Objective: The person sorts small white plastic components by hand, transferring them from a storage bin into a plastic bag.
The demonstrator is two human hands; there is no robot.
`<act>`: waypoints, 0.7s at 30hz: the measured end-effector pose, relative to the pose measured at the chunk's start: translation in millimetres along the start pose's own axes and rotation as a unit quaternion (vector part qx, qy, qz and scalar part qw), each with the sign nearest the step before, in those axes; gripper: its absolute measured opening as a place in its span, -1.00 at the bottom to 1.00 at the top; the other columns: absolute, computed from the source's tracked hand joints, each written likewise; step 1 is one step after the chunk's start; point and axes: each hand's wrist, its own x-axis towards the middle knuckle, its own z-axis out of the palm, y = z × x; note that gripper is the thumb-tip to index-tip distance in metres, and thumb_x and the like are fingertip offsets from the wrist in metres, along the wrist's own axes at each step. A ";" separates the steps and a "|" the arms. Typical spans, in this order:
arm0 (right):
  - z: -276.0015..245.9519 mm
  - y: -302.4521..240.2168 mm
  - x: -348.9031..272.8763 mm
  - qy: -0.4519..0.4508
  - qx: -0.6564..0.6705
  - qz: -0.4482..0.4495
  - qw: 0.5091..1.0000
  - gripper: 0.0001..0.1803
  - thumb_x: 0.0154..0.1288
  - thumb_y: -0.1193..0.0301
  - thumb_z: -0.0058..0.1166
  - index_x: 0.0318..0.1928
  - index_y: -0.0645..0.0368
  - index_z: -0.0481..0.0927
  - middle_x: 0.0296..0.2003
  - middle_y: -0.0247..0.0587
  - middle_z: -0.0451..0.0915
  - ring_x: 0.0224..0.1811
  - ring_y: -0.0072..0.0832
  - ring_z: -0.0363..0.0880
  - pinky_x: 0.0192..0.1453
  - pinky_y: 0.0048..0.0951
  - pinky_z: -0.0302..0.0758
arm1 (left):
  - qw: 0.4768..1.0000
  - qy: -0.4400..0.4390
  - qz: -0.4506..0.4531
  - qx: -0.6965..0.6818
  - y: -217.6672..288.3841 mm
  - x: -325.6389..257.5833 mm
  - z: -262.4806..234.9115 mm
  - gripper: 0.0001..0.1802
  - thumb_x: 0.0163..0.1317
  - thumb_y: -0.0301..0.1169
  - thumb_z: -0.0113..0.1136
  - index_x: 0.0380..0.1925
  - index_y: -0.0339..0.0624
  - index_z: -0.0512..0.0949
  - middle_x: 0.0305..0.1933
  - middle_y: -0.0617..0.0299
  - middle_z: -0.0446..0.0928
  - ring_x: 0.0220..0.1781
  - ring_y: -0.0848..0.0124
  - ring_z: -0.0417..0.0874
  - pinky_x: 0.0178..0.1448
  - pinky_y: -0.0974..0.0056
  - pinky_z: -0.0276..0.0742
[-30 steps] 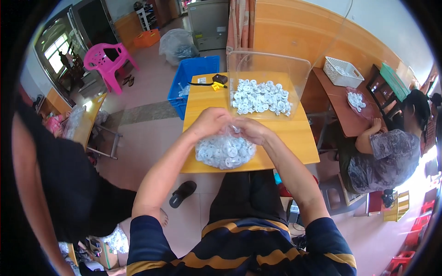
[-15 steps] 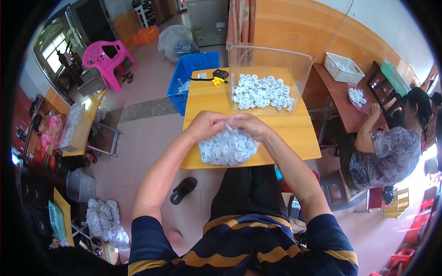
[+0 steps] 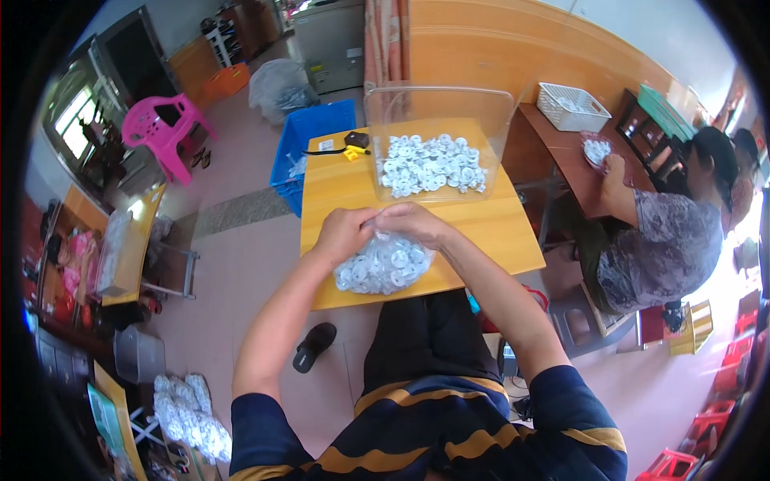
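A clear plastic bag full of small white round plastic pieces rests at the near edge of the yellow wooden table. My left hand and my right hand meet at the bag's gathered neck, both with fingers closed on the plastic. The fingertips are partly hidden behind the hands. Beyond them stands a clear plastic bin, its open side facing me, with a heap of the same white pieces in it.
A yellow cutting tool with a black strap lies at the table's far left corner. Beside the table stands a blue crate. To the right, a person works at a brown table. A black slipper lies on the floor.
My view has shifted, so the table appears further left and lower. Both hands are closer together at the bag's neck. The person at right has lowered their arm toward the pink dish.
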 end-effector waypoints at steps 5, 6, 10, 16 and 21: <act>-3.4 -5.1 -3.1 -0.002 -0.091 -0.009 0.996 -0.72 0.43 0.22 0.34 -0.11 0.20 0.75 -0.20 -0.43 0.70 -0.12 -0.71 0.59 -0.01 -0.56 0.53 | 0.994 -0.011 -0.012 -0.109 -4.0 8.1 -1.8 -0.87 0.24 -0.45 0.34 -0.23 -0.16 0.77 -0.36 0.05 0.74 -0.34 0.18 0.80 -0.20 0.16 0.65; 0.6 -4.1 -1.1 -0.009 -0.109 -0.018 0.994 -0.74 0.43 0.23 0.33 -0.12 0.19 0.75 -0.22 -0.45 0.70 -0.14 -0.72 0.58 -0.01 -0.55 0.53 | 0.991 -0.052 -0.035 -0.122 -10.3 6.3 -9.8 -0.89 0.25 -0.45 0.34 -0.26 -0.19 0.77 -0.40 0.12 0.74 -0.36 0.30 0.78 -0.23 0.22 0.64; -9.5 -2.9 1.4 -0.056 -0.164 -0.007 0.985 -0.83 0.36 0.33 0.35 -0.20 0.17 0.78 -0.24 -0.45 0.69 -0.16 -0.68 0.58 0.00 -0.53 0.53 | 0.939 -0.227 -0.148 -0.212 -13.8 24.1 -29.1 -0.89 0.33 -0.44 0.33 -0.25 -0.23 0.75 -0.42 0.26 0.72 -0.38 0.54 0.72 -0.27 0.38 0.63; -5.9 11.6 0.9 -0.030 -0.333 -0.173 0.927 -0.83 0.24 0.35 0.45 -0.31 0.17 0.77 -0.30 -0.34 0.63 -0.19 -0.55 0.61 -0.08 -0.46 0.51 | 0.865 -0.342 -0.197 -0.309 -38.8 32.5 -29.0 -0.83 0.38 -0.35 0.33 -0.20 -0.24 0.72 -0.40 0.23 0.73 -0.41 0.50 0.74 -0.30 0.40 0.65; -9.9 7.1 -4.5 -0.032 -0.384 -0.271 0.882 -0.82 0.14 0.31 0.48 -0.40 0.12 0.77 -0.36 -0.18 0.64 -0.29 -0.32 0.63 -0.16 -0.34 0.53 | 0.882 -0.327 -0.187 -0.281 -30.1 38.2 -21.1 -0.81 0.38 -0.33 0.31 -0.33 -0.22 0.72 -0.45 0.27 0.70 -0.45 0.53 0.68 -0.33 0.41 0.58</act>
